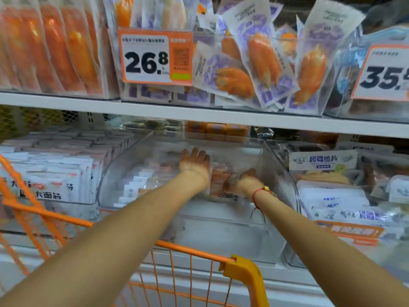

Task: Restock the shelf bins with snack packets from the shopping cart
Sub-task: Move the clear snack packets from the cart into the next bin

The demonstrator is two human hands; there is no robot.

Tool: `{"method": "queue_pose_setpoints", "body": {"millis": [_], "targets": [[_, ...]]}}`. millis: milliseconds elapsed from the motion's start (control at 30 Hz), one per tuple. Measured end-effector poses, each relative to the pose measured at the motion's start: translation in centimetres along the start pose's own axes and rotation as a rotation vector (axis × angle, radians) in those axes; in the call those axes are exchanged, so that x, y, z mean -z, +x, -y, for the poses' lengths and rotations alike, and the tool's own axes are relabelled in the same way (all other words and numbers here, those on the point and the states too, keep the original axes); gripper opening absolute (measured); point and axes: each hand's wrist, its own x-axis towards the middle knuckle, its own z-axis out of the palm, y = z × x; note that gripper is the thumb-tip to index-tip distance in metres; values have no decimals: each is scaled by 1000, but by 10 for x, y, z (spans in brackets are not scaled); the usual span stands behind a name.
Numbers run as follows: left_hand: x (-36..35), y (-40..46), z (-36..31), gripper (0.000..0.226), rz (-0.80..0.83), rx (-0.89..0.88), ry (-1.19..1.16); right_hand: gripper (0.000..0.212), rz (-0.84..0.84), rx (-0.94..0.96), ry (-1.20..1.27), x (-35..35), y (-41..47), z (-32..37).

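Reaching both arms over the orange shopping cart (194, 251) and into the clear middle bin (124, 165) on the lower shelf, I'm squaring up a stack of snack packets (218, 180) that sits low in it, between my 2 hands. My left hand (195, 165) is flat and spread, fingers straight, palm pressed against the left side of the stack. My right hand (245, 181), the wrist with the red string bracelet (257, 192), is blurred; the fingers look curled over the right end of the packets, but I can't tell for sure whether they're gripping or just pushing.

I judge these packets to be light, thin, sealed plastic pouches, floppy at the edges and a bit stiffer where the food sits in the middle. The film looks glossy, so I expect them to slide on each other and fan out if I squeeze only 1 corner. Best hold, I reckon, is across the flat faces, several at once, pressure from both sides, thumb on top to stop the bundle buckling. Nothing fragile about the wrapping, though the contents could crush if I ram them against the bin wall.

A row of white packets (132, 187) already stands at the bin's left side. The neighbouring bins (296, 196) look well stocked, and the price tag (155, 56) above reads 26.8.
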Motion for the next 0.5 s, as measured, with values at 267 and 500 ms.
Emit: {"method": "queue_pose_setpoints", "body": {"millis": [267, 500], "targets": [[5, 14, 8, 75, 158, -22, 57, 56, 119, 90, 36, 2, -8, 7], [7, 13, -1, 74, 148, 24, 33, 14, 138, 63, 101, 3, -9, 5]]}}
